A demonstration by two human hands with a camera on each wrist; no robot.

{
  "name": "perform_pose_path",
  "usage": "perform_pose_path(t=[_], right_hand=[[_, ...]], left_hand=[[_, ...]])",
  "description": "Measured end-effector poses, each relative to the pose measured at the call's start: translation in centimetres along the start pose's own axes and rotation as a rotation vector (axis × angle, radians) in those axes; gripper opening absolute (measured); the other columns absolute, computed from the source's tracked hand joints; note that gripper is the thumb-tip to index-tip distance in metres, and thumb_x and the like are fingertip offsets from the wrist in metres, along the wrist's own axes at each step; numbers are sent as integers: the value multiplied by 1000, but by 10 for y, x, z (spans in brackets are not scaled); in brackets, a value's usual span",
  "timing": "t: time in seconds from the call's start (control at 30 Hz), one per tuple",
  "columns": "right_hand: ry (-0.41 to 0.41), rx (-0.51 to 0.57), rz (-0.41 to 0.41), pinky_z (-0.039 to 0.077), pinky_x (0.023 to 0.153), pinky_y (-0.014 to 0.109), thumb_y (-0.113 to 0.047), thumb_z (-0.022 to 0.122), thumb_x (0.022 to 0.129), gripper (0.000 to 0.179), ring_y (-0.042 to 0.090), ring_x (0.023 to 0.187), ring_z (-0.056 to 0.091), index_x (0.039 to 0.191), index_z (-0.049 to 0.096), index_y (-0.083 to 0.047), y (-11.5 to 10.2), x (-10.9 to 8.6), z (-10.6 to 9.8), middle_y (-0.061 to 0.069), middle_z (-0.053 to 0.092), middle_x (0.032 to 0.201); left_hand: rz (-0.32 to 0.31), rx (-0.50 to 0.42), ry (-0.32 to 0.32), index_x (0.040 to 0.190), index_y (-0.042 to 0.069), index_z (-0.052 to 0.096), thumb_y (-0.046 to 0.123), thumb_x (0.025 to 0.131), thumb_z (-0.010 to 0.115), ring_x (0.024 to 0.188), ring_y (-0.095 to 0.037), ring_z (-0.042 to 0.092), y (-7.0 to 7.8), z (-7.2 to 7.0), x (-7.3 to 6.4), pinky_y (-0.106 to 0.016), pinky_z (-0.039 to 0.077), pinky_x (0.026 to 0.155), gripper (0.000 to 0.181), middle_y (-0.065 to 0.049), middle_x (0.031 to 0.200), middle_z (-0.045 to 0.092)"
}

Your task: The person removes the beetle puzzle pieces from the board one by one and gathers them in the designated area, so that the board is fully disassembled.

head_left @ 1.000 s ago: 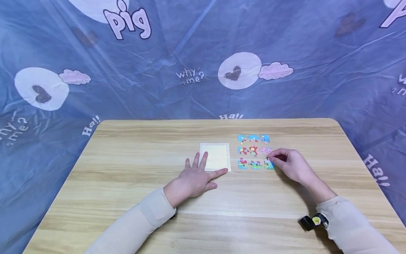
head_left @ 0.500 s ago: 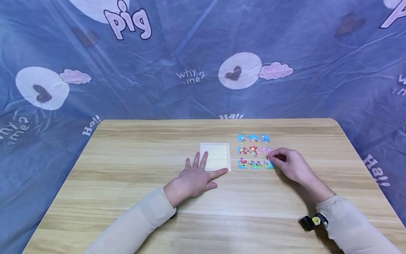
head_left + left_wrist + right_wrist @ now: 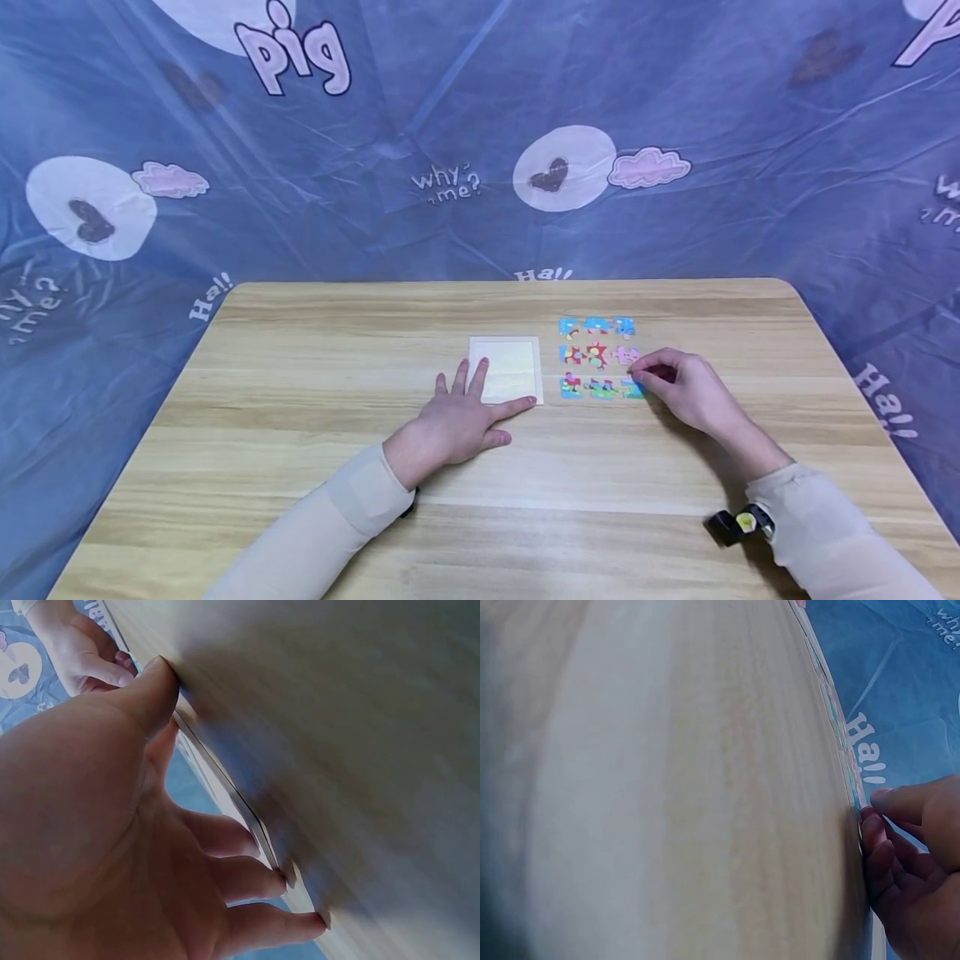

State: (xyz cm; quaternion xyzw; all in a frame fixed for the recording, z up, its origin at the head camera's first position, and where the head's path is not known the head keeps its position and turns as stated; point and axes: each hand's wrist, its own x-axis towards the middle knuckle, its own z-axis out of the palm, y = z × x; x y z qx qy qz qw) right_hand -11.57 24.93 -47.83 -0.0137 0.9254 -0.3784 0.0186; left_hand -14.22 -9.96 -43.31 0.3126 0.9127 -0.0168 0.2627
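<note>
My left hand [image 3: 452, 423] lies spread on the near left part of a square white puzzle tray [image 3: 513, 367], its fingers stretched over the surface and rim. In the left wrist view its fingertips meet the tray's edge. To the right of the tray, flat jigsaw pieces [image 3: 597, 356] in blue, red, pink and green lie in three spaced rows. My right hand [image 3: 686, 390] is at the right end of these rows, thumb and index finger bent towards each other. Their tips overlap the lower right jigsaw piece [image 3: 632, 388]; I cannot tell whether they pinch it.
The pieces lie on a light wood table [image 3: 337, 350], whose far edge is backed by a blue printed cloth [image 3: 337, 217]. A black wrist device [image 3: 726, 527] hangs at the right sleeve.
The head view has shifted very slightly. Both hands, the tray and the jigsaw pieces keep their places.
</note>
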Motion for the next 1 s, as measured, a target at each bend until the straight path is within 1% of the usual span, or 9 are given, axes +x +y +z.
perform_pose_path(t=[0.33,0.47,0.53,0.7,0.8,0.87,0.93,1.0], right_hand=[[-5,16,-9,46,67,23,-11,71,105,11,7,77,56,110,79,-5,0,-2,0,9,76,97],[-11,28,-10,46,67,23,-12,70,105,12,6,78,57,110,79,-5,1,-2,-1,10,77,100],[-17,43,-11,47,67,23,-12,69,106,13,6,78,57,111,79,-5,0,-2,-2,11,78,102],[-13,122,-10,48,60,25,-17,61,111,23,9,71,59,117,77,-2,-4,-3,-6,11,77,97],[16,177,-24,50,57,26,-21,55,114,30,13,68,61,121,75,0,-9,-5,-7,13,76,93],[46,192,-39,52,60,25,-22,52,115,33,12,71,63,124,74,2,-12,-6,-7,17,78,97],[97,184,-46,52,67,19,-23,51,116,34,3,79,65,125,74,1,-16,-8,-7,20,78,104],[160,162,-62,49,74,14,-23,50,116,35,-4,88,62,127,73,0,-21,-9,-6,21,78,113]], left_hand=[[4,-16,-2,164,59,32,53,110,54,164,-57,16,-2,0,-2,-74,27,128,59,-27,180,12],[4,-7,1,164,59,32,54,110,54,164,-58,16,-3,1,-2,-74,27,127,59,-27,180,11],[3,-6,5,164,59,31,55,110,54,163,-58,17,-3,2,-1,-74,27,127,59,-27,180,10],[22,-33,26,165,57,31,55,110,54,163,-60,14,-5,3,-3,-75,28,126,61,-26,181,4],[53,-54,64,167,53,31,55,109,55,164,-59,11,-9,2,-5,-75,27,126,63,-24,181,2],[81,-59,111,169,49,30,56,110,54,164,-57,11,-12,1,-6,-74,26,127,64,-23,182,2],[103,-58,172,170,45,29,56,110,52,165,-55,11,-15,-2,-8,-72,23,130,65,-21,182,4],[117,-36,247,171,40,29,57,111,50,166,-53,13,-17,-4,-8,-69,21,132,66,-20,182,7]])
